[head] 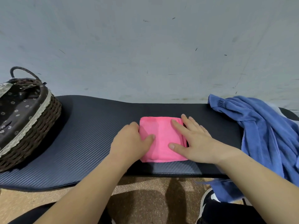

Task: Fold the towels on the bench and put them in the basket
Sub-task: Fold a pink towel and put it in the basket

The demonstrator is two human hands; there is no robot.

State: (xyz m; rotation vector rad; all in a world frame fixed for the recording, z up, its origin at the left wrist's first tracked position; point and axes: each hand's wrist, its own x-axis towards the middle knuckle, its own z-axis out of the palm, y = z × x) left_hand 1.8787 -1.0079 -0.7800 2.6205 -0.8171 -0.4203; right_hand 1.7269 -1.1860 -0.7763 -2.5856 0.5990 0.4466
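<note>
One black bench (97,126) against scuffed grey wall (145,46).

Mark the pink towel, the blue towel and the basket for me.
pink towel (161,139), head view, bare folded top between the hands.
blue towel (262,135), head view, middle of the crumpled heap.
basket (53,113), head view, woven outer wall on its right side.

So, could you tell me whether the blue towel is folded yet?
Not folded: the blue towel lies crumpled on the bench, hanging over its right edge.
</note>
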